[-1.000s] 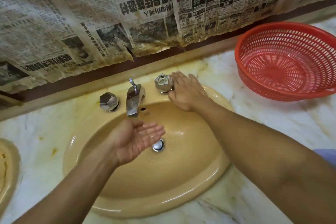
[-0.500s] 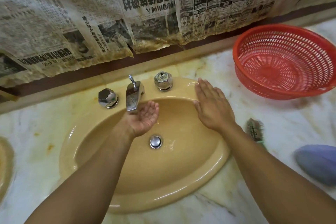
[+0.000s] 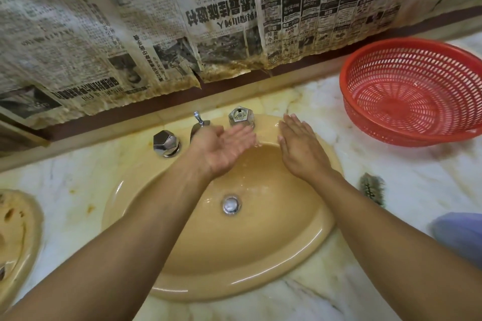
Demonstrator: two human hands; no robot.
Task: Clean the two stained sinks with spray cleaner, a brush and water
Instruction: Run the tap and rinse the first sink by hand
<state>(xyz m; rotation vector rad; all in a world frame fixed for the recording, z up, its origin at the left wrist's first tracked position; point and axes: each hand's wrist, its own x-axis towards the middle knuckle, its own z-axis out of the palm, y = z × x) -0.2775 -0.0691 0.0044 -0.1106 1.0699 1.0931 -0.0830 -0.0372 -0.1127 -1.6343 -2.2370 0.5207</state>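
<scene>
A yellow oval sink (image 3: 260, 273) is set in the marble counter, with a chrome drain (image 3: 231, 205) at its bottom. My left hand (image 3: 224, 148) is cupped palm up in front of the chrome faucet (image 3: 199, 122), hiding the spout. My right hand (image 3: 300, 148) lies flat, fingers straight, on the wet back right rim of the sink. Water is splashing between the two hands. A second stained sink (image 3: 15, 237) shows at the left edge. A brush (image 3: 371, 187) lies on the counter right of the sink.
Two chrome tap knobs, the left knob (image 3: 165, 142) and the right knob (image 3: 241, 117), flank the faucet. A red plastic basket (image 3: 412, 91) sits at the back right. Stained newspaper (image 3: 182, 21) covers the wall. A blue cloth-like thing (image 3: 459, 234) shows at the right edge.
My right hand left the right tap knob and moved onto the sink's back right rim. My left hand rose from over the drain and swung right, throwing water toward the rim.
</scene>
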